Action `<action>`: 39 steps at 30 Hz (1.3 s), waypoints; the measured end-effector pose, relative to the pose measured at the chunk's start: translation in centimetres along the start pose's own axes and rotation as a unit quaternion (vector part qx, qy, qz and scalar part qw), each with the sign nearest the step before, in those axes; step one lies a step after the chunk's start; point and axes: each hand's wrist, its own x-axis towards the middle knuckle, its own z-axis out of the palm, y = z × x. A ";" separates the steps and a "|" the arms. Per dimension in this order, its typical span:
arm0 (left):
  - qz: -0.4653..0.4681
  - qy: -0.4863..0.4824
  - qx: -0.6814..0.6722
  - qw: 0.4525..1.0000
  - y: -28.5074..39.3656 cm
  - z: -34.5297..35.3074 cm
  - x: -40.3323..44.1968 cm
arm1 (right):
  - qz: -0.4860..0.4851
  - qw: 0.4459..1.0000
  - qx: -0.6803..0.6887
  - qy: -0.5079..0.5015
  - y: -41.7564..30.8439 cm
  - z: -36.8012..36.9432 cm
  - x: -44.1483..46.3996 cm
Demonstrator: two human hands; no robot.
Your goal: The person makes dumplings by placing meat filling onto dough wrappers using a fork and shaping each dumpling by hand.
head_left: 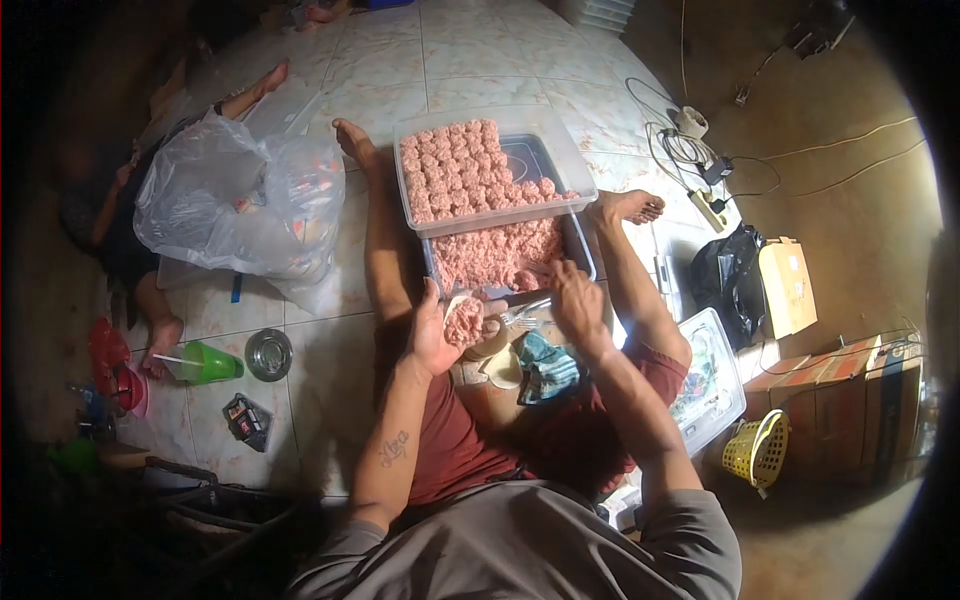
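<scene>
My left hand [437,336] is turned palm up and holds a pale round wrapper with pink minced filling [464,322] on it. Closed around a thin utensil, my right hand [580,305] is over the near right corner of a lower tray of loose pink mince [495,255]. Across that tray's far part rests a clear plastic tray [579,160] with rows of pink mince balls [450,170]. Between my legs lie a teal striped cloth [546,368] and a stack of pale wrappers [503,367].
Left are a large plastic bag [200,200], a green cup [214,362], a glass ashtray [269,355] and another person's foot [163,338]. Right are cables, a power strip [708,211], a black bag [729,282], a yellow basket [756,449] and cardboard boxes [850,395].
</scene>
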 end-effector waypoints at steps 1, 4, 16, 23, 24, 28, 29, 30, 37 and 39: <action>-0.024 0.013 0.032 0.999 0.2 -0.2 0.1 | 0.054 0.993 -0.068 -0.075 1.0 -0.6 0.8; -0.048 0.012 0.034 0.998 0.6 -0.6 -0.1 | -0.015 0.996 -0.084 -0.019 3.4 -2.9 1.7; -0.110 -0.047 -0.120 0.986 1.0 -0.1 0.2 | -0.350 0.916 0.142 -0.136 -0.2 -7.1 1.8; -0.173 -0.044 -0.037 0.983 1.0 -0.8 0.1 | -0.401 0.887 0.152 -0.173 -2.0 -9.1 4.7; -0.162 -0.083 -0.114 0.977 1.1 -0.6 0.0 | -0.422 0.889 0.120 -0.134 -2.3 -9.8 5.3; -0.078 -0.020 -0.066 0.995 0.9 1.0 -0.7 | -0.343 0.902 0.184 -0.186 -1.7 -5.8 2.3; -0.019 0.013 -0.051 0.998 0.8 0.3 -0.1 | -0.353 0.918 0.149 -0.106 -1.2 -4.8 1.4; 0.018 0.046 -0.096 0.994 0.2 0.1 0.0 | -0.309 0.931 0.170 -0.092 -2.6 -6.7 0.6; 0.109 0.126 -0.175 0.970 -2.3 0.7 0.9 | -0.123 0.956 0.264 -0.028 -6.1 -5.3 -3.7; 0.120 0.096 -0.169 0.973 -2.8 0.6 1.4 | -0.095 0.957 0.262 -0.079 -6.6 -4.0 -4.6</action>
